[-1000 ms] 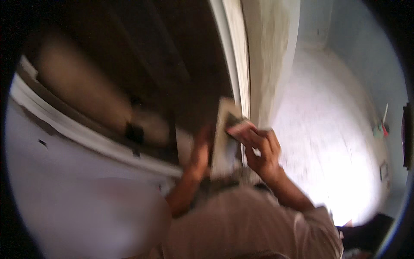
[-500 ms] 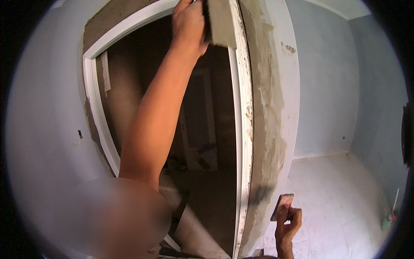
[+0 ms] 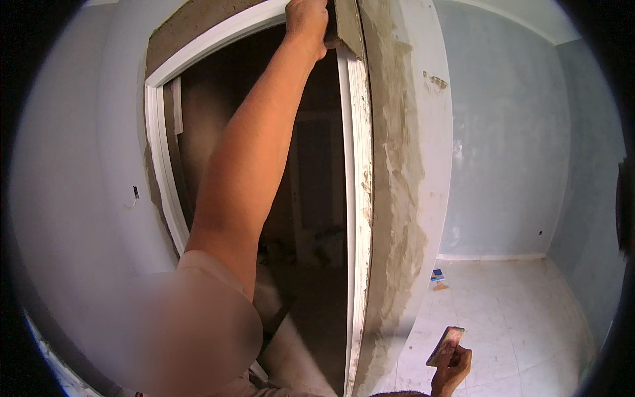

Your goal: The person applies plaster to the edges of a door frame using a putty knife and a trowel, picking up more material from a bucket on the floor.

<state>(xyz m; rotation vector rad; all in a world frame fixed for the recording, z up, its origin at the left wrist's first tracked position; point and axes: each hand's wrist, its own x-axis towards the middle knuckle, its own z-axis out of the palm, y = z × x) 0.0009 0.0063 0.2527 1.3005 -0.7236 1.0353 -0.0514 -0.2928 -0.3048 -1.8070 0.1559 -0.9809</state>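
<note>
My left hand (image 3: 307,26) is raised on an outstretched arm to the top of a white door frame (image 3: 355,198), closed on a flat rectangular plastering trowel (image 3: 349,30) that rests against the grey plaster at the upper right corner. Grey-brown filler (image 3: 397,165) runs in a rough band down the wall beside the right jamb. Low at the lower right, my right hand (image 3: 450,370) grips a small flat rectangular scraper (image 3: 447,341), its face smeared pinkish and grey.
A dark room shows through the doorway (image 3: 311,198). A grey wall (image 3: 66,165) with a small wall box (image 3: 135,192) is at left. At right, a pale blue wall (image 3: 503,145) meets a tiled floor (image 3: 509,311), where small blue and tan items (image 3: 438,278) lie by the corner.
A second ago both hands were low, holding the tools close together. My left hand then rose with the trowel and has moved slightly higher since; my right hand moved down and right.
</note>
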